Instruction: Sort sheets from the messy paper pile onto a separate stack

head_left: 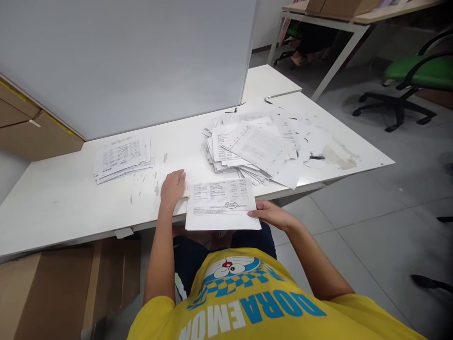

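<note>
My right hand point(274, 215) pinches the right edge of a thin stack of printed sheets point(222, 205), thumb on top. The sheets lie partly over the table's front edge and carry an oval stamp. Beside their left edge, my left hand point(172, 190) rests on the table with its fingers curled together. A small pale, beige-edged thing point(185, 194) shows at its right side, mostly hidden by the hand. Beyond the held sheets spreads a large untidy pile of printed papers point(253, 146). A smaller, neater pile of papers point(123, 158) lies to the left.
A tall grey-white panel point(134, 56) stands along the back of the white table point(71, 198). Cardboard boxes are at the left point(38, 127) and below the table point(63, 283). Dark marks and paper scraps point(316, 156) cover the right end. A green chair point(421, 73) stands beyond.
</note>
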`<state>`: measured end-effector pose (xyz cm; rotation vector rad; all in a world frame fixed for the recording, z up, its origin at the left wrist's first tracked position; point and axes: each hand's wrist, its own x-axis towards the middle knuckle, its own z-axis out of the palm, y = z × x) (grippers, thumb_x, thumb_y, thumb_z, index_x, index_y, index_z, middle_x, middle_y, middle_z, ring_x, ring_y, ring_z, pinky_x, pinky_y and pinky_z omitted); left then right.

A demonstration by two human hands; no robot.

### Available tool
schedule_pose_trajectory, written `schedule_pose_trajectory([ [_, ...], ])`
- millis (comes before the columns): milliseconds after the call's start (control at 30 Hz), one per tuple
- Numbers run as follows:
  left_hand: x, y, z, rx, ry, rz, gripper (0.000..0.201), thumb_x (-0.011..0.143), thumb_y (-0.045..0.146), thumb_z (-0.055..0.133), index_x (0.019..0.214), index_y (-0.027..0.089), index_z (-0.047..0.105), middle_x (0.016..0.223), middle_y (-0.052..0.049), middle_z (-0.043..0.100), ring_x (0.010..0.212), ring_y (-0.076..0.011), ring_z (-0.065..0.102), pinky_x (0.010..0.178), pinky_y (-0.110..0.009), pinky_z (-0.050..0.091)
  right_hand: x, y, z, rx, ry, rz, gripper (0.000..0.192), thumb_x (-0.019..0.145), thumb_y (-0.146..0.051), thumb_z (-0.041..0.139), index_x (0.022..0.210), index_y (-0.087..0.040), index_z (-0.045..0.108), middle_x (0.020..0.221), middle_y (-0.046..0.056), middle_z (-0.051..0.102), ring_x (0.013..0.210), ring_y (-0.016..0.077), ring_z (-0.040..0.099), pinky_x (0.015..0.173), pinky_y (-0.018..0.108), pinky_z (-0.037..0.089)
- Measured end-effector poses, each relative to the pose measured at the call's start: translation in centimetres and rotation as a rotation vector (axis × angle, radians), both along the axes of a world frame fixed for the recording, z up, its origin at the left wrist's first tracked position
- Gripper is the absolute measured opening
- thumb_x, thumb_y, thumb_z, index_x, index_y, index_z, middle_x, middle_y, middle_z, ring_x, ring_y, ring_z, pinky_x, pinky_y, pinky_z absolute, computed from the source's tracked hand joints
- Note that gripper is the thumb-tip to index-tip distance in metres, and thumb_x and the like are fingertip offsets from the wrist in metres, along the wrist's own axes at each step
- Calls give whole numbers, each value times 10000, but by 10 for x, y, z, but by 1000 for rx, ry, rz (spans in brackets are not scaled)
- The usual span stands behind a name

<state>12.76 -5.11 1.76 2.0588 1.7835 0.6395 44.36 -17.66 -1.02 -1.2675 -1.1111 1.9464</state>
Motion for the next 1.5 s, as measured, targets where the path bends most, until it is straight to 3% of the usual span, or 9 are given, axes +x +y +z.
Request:
schedule_pose_trajectory([
  [500,10,-3,-6,89,255,-61,478,975,288,245,1327,126,525,1258,-189,589,1173,-339,509,978,-495,420,-22,5,-10,-16,42,-45,391,611,-394,779,900,-132,749,924,100,754,822,234,687,752,329,538],
  [767,-3,0,-11,83,11,84,437,967,424,315,1193,211,623,1194,-126,663,1149,-318,571,985,-485,443,4,9,32,145,-163,-114,271,634,-379,730,798,-163,739,812,72,744,821,273,669,731,355,543],
  [967,-1,-2,-8,61,20,244,427,958,363,307,1161,183,637,1111,-166,687,1093,-332,614,930,-501,467,43,64,66,359,-429,-496,258,786,-280,558,968,-165,700,951,122,724,878,277,652,756,367,521],
  [1067,-8,1,1,-19,54,171,415,947,298,319,1188,156,625,1183,-171,668,1171,-320,586,979,-484,447,42,106,79,426,-761,-483,344,836,-198,488,1124,-96,645,1057,212,681,938,302,637,784,390,491],
  [1167,-22,-4,11,-127,19,59,421,946,361,365,1226,168,613,1216,-148,668,1153,-285,612,977,-429,467,38,128,86,438,-1066,-488,534,805,-200,580,1288,18,514,1173,334,585,1093,415,562,873,483,437],
  [1267,-45,-10,15,-129,6,-121,487,934,480,398,1315,228,567,1296,-101,637,1193,-268,593,1007,-406,459,33,119,76,524,-1289,-606,740,840,-318,568,1429,57,320,1289,364,478,1190,469,485,938,548,404],
  [1333,-67,-5,17,-43,88,-168,517,924,484,410,1360,238,536,1366,-87,589,1267,-276,536,1065,-416,416,26,101,57,623,-1284,-704,725,886,-377,485,1453,31,294,1301,334,470,1207,452,475,959,563,403],
  [1433,-115,23,20,68,273,-40,522,928,361,367,1393,171,509,1411,-128,541,1324,-296,473,1128,-451,341,10,71,19,864,-1079,-700,557,927,-373,402,1398,-76,415,1254,239,526,1194,366,505,963,512,445],
  [1500,-153,48,22,72,390,168,583,919,308,362,1460,95,410,1503,-191,413,1405,-351,353,1157,-518,258,5,54,-4,1104,-1012,-608,479,934,-355,435,1364,-148,470,1262,193,538,1195,332,516,970,496,461],
])
